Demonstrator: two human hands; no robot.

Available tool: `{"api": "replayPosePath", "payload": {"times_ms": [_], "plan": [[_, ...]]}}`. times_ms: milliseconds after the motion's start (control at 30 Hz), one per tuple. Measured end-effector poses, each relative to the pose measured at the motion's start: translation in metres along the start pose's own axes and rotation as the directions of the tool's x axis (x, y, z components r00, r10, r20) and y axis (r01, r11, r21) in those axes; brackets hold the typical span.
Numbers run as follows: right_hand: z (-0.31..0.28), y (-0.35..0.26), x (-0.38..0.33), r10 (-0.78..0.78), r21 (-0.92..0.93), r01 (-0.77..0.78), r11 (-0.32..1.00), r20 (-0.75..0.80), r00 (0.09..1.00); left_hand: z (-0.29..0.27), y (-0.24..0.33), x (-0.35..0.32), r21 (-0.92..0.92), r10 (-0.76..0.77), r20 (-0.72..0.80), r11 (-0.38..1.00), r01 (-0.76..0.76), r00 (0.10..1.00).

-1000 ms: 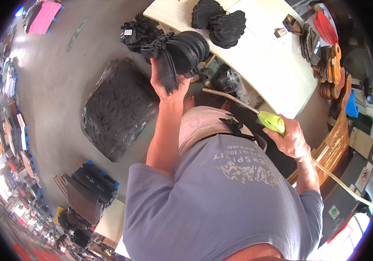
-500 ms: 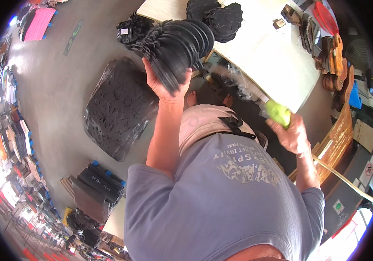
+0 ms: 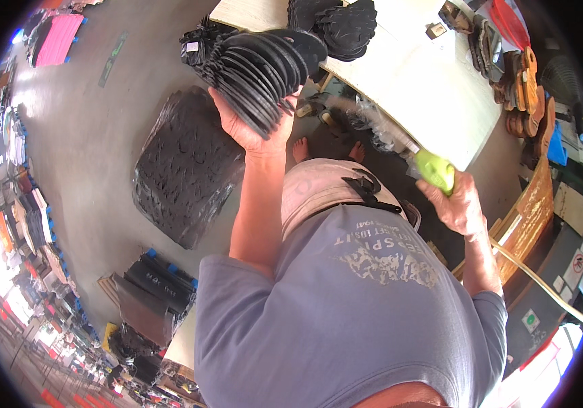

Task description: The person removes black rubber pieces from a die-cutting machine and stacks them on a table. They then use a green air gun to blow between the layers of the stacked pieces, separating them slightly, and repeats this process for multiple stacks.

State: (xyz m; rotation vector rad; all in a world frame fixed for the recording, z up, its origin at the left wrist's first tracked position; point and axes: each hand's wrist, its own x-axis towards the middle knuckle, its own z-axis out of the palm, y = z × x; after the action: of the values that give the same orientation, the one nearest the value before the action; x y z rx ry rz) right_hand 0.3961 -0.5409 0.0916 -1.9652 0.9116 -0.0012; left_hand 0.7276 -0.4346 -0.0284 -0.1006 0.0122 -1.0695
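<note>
A thick stack of black rubber-like soles [image 3: 257,71] rests fanned out on my left hand [image 3: 254,136], whose fingers and thumb are wrapped round its near end. The stack's far end is beside the table corner, in front of a tied black bundle with a small white label [image 3: 193,47]. Lower on the right, my right hand [image 3: 461,204] is closed round the bright green handle [image 3: 435,170] of a tool. The tool's long, thin front part points up and left toward the stack, smeared by motion, so its kind is unclear.
A pale worktable [image 3: 414,68] carries more black sole pieces [image 3: 346,30] and, farther right, brown sole-shaped stacks [image 3: 528,88]. On the floor at left lies a large plastic-wrapped black bundle [image 3: 186,170]. Sandals [image 3: 329,119] lie under the table edge, and a wooden board [image 3: 529,211] leans at right.
My left hand has shifted slightly left and up with the stack, and the soles are spread more evenly apart. My right hand and the green-handled tool have barely moved.
</note>
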Motion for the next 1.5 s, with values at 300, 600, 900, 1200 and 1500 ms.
{"api": "replayPosePath", "payload": {"times_ms": [300,600,900,1200,1500], "plan": [[0.003,0.002,0.003,-0.035,-0.148,0.07,0.987,0.232,0.972,-0.011,0.003,-0.004,-0.175,0.035,-0.074,0.983,-0.048,0.997],[-0.015,0.01,-0.006,-0.064,0.156,0.063,0.986,0.005,0.998,-0.012,0.021,-0.012,0.007,-0.111,0.247,0.994,0.113,0.963],[-0.038,0.004,0.0,-0.144,0.027,0.142,0.99,0.159,0.977,-0.016,0.07,-0.043,0.583,-0.165,0.006,0.802,0.131,0.986],[-0.049,-0.011,0.009,-0.055,-0.076,0.081,0.994,0.292,0.955,0.001,0.079,-0.059,0.816,-0.254,-0.243,0.468,0.339,0.936],[-0.05,-0.009,0.016,-0.029,0.039,0.022,0.999,0.179,0.983,0.004,0.079,-0.048,0.841,-0.498,-0.285,0.281,0.463,0.819]]}}
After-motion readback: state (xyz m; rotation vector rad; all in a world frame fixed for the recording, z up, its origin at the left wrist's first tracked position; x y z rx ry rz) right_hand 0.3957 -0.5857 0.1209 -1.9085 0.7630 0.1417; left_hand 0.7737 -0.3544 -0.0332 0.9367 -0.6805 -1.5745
